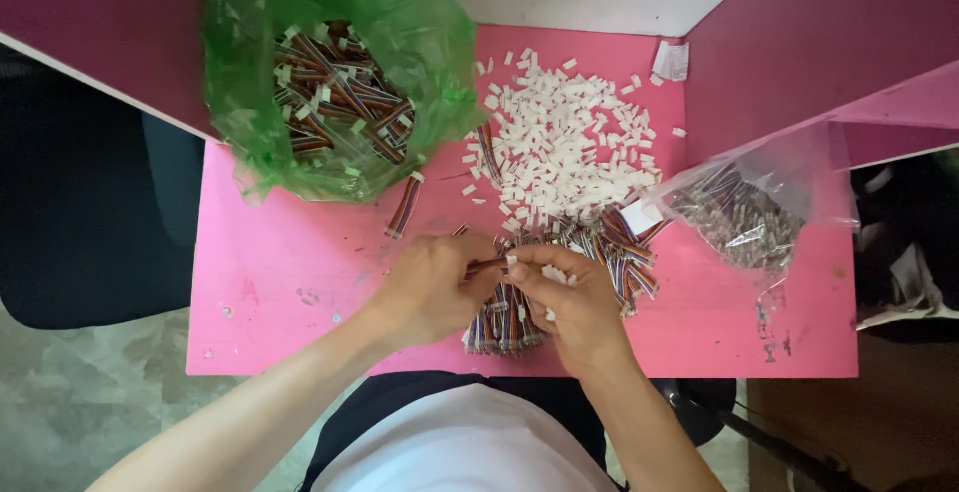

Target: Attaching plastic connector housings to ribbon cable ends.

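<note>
Hands meet over the pink table (300, 252), near its front edge. The left hand (430, 287) and the right hand (571, 297) both pinch one short, thin bundle of striped, many-coloured wires (486, 265) between closed fingertips. It looks very light and bendy (like a bit of string), so holding it near its end seems best. More wire bundles (504, 327) lie under the hands. Small white plastic plugs (564, 137) sit in a heap behind, between a green plastic bag (335, 82) and a clear plastic bag (744, 214).

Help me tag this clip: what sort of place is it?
Probably a small assembly workstation: a pink partitioned table, a heap of white connector housings, and bags of multicoloured wire leads.
</note>
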